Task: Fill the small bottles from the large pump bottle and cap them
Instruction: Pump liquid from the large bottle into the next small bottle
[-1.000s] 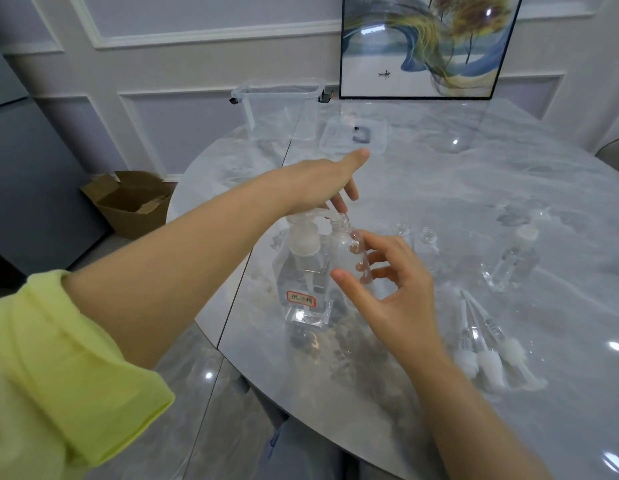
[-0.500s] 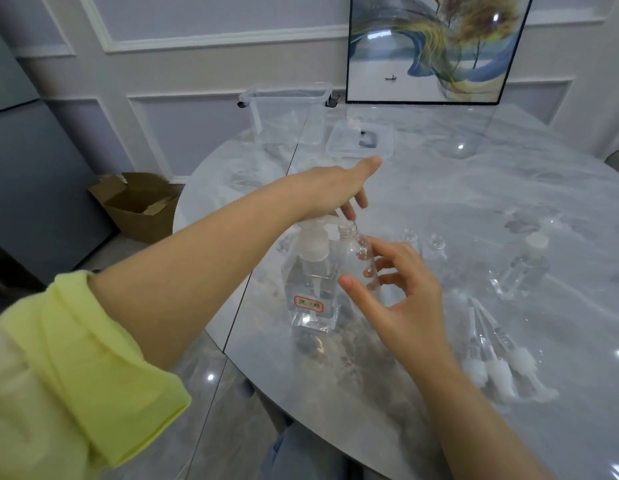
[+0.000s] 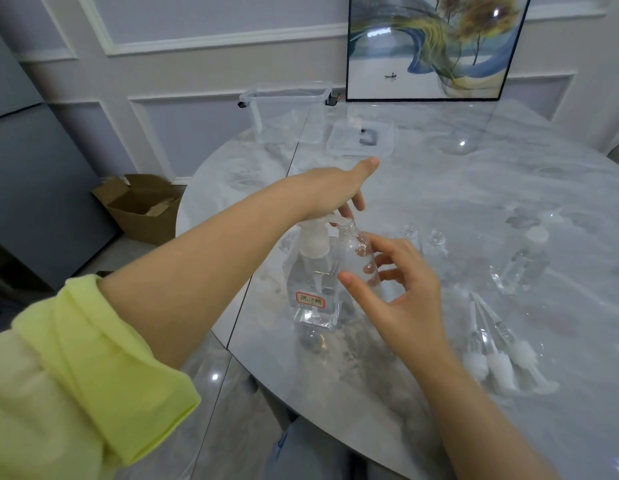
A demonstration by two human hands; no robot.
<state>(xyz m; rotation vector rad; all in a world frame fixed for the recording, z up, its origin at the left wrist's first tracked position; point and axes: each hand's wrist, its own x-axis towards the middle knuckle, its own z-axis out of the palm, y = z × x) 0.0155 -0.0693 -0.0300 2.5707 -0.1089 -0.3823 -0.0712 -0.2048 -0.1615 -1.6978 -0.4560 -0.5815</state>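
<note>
The left hand (image 3: 330,190) rests on the white pump head of the large clear square pump bottle (image 3: 313,289), which stands near the front edge of the grey marble table (image 3: 439,188) and carries a small red-framed label. Its fingers lie fairly straight over the pump, the forefinger stretched forward. The right hand (image 3: 403,299) holds a small clear plastic bottle (image 3: 358,258), open and uncapped, just beside the pump bottle, with its neck touching or almost touching the spout; thumb and fingers curl around its body. Behind the right hand two other small clear open bottles (image 3: 422,240) stand side by side. Further right one small capped bottle (image 3: 522,261) stands. Three white pump caps with clear tubes (image 3: 495,355) lie together near the right wrist. At the far edge stand a clear plastic box (image 3: 287,112) and its flat lid (image 3: 361,138).
</note>
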